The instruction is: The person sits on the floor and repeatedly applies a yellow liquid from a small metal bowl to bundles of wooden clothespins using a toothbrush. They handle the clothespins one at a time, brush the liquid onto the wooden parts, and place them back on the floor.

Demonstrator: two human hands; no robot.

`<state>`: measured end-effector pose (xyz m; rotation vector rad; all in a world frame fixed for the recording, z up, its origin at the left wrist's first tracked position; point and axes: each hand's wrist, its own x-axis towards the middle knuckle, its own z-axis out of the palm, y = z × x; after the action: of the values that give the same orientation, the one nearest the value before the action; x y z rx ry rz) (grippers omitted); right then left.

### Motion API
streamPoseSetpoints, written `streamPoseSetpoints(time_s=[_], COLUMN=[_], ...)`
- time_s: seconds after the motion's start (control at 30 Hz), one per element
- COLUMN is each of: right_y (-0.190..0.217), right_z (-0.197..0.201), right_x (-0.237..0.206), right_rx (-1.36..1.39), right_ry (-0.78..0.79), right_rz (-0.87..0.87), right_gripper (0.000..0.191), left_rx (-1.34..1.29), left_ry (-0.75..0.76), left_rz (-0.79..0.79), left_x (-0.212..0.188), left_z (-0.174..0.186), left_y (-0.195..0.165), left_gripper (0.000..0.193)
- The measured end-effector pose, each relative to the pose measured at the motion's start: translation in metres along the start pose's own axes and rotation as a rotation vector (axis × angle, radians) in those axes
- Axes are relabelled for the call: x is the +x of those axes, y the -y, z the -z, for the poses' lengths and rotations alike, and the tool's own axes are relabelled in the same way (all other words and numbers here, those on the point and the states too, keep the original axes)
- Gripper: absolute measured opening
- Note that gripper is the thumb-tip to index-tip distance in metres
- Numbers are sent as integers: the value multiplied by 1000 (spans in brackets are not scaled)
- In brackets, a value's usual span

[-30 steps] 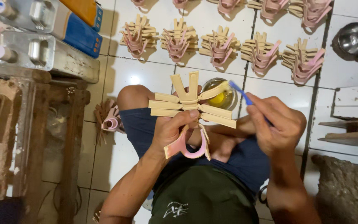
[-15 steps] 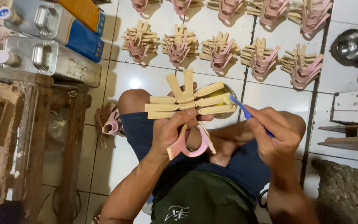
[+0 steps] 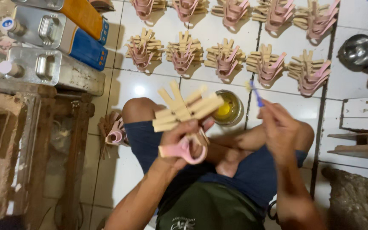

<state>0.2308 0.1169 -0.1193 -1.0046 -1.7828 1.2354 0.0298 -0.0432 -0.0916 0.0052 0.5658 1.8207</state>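
Fingers of the left hand (image 3: 184,147) clamp the stick fan (image 3: 186,108) upright over the lap, and right hand (image 3: 280,134) fingers pinch the blue brush (image 3: 256,93) just beside the glue tin (image 3: 228,108); steady fan, thin strokes would serve best.

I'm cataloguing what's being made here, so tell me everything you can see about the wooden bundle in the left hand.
The wooden bundle is a fan of pale, flat, unpainted sticks, crossed and stacked so their ends splay up and to the right. Below the sticks hang pink loop-shaped pieces that look like plastic. The left hand grips it at the join, holding it raised above the lap and tilted, in front of a small cup of yellow liquid. The right hand, with a blue brush, is apart from it. Similar bundles lie in rows on the tiled floor.
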Motion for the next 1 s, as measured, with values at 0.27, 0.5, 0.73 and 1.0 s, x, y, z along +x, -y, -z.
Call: streamPoseSetpoints(time_s=[0.27,0.5,0.73,1.0], right_y=[-54,-51,32,53], right_z=[-54,-4,37,-3], right_x=[37,26,-20,-11], right_rx=[-797,-1251,-388,-146], right_ry=[474,434,-69,1], right_rz=[-210,233,51,259], right_gripper=[13,25,19,25], left_rx=[158,79,264,384], left_ry=[52,24,-5,-5], left_rz=[67,82,5,-37], left_x=[-6,-3,6,1], left_z=[27,8,-19,-42], left_y=[4,-3,-1,-1], left_gripper=[42,43,43,45])
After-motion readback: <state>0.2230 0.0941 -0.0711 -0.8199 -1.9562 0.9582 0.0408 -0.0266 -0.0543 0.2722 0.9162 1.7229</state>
